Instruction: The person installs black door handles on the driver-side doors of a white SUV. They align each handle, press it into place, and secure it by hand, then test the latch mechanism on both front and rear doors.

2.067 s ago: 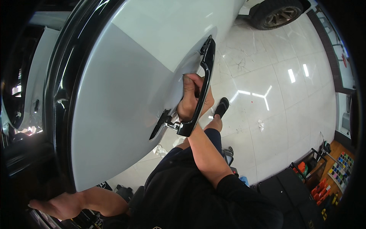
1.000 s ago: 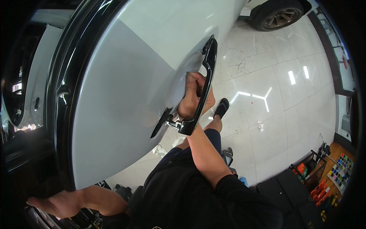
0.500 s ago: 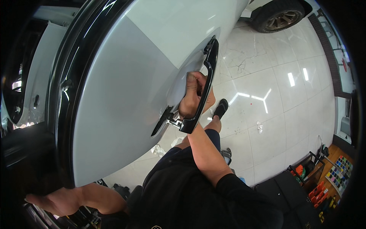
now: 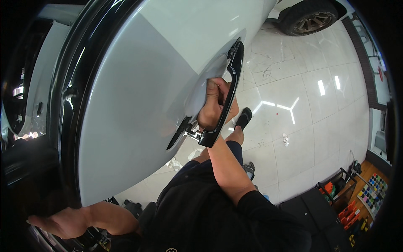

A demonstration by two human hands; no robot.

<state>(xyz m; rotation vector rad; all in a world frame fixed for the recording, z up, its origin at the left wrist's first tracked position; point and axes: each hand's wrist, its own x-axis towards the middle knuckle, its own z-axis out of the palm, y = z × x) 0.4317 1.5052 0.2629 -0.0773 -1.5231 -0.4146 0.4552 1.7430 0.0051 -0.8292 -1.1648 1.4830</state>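
A light car door panel (image 4: pixel 130 105) fills the left half, grey over most of it and paler towards the top. Its glossy black door handle (image 4: pixel 230 98) stands out from the panel, with a metal link at its lower end. My right hand (image 4: pixel 215 103) is between handle and panel, fingers curled and thumb pressed to them, against the recess behind the handle. Whatever the fingertips hold is hidden. At the lower left, my left hand (image 4: pixel 63 222) is by the door's bottom corner in shadow; its fingers are mostly hidden.
A black trim edge (image 4: pixel 71 101) borders the door on the left. A car wheel (image 4: pixel 310 21) stands at the top right on the glossy tiled floor (image 4: pixel 294 138). Black cases (image 4: pixel 310 218), orange tools (image 4: pixel 349 212) and a board of coloured squares (image 4: pixel 372 191) occupy the lower right.
Very little differs. The door handle and my right hand appear shifted slightly to the right, while the right hand keeps the same curled grip. The left hand stays by the door's corner.
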